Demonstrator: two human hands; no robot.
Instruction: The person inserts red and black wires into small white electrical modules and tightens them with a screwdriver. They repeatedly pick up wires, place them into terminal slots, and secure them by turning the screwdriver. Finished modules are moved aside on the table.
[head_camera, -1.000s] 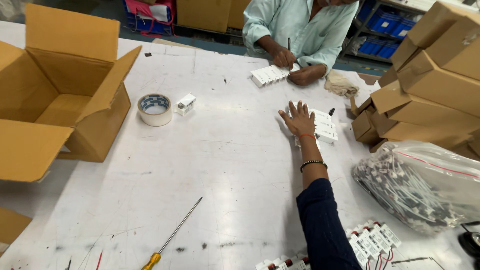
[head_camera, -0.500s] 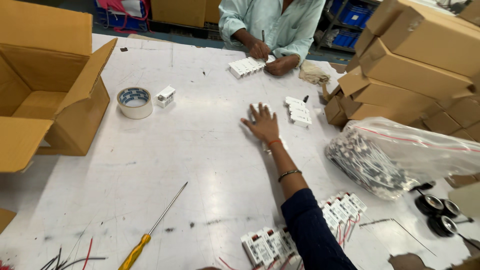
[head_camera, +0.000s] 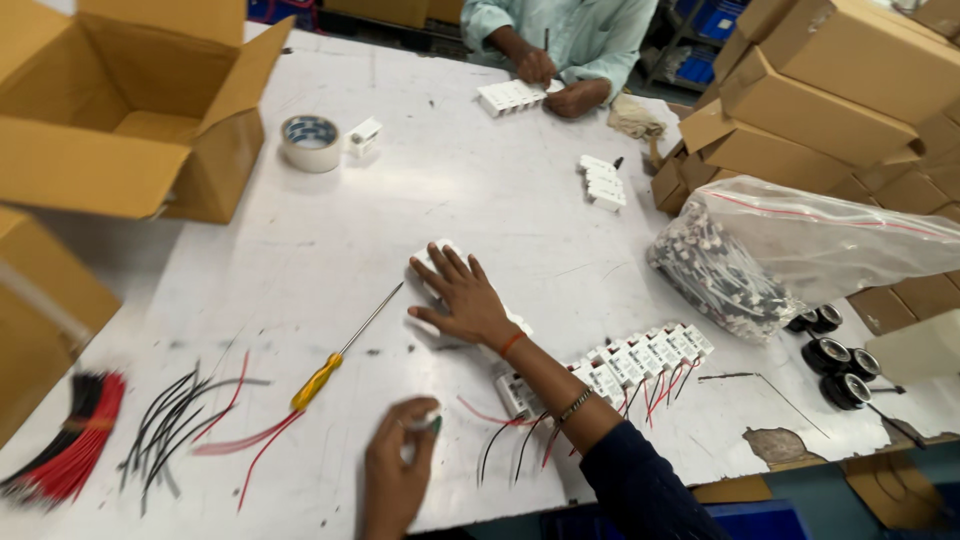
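The right hand (head_camera: 465, 300) is lying flat on the white desk (head_camera: 480, 200) near the middle, its fingers (head_camera: 450, 268) spread and pressing down on a row of small white switch blocks (head_camera: 432, 258), most of which is hidden beneath the palm. The left hand (head_camera: 395, 470) is resting at the near edge of the desk, its fingers curled together and pinching a small green-tipped piece (head_camera: 432, 424); what that piece is cannot be told.

Just left of the right hand, a screwdriver with a yellow handle (head_camera: 345, 350) is lying slanted on the desk. Right of the forearm, a longer row of white blocks with red and black wires (head_camera: 640, 362) is running toward the far right, next to a clear plastic bag of parts (head_camera: 780, 255). Loose red and black wires (head_camera: 190, 425) are scattered at the near left, beside a bundle of red and black wires (head_camera: 65, 450).

Farther off, a roll of tape (head_camera: 310, 143) is sitting beside an open cardboard box (head_camera: 130, 110) at the far left. Closed cardboard boxes (head_camera: 830, 100) are stacked at the far right. Across the desk, another person in a pale green shirt (head_camera: 590, 30) is working with both hands at a set of white blocks (head_camera: 510, 96)
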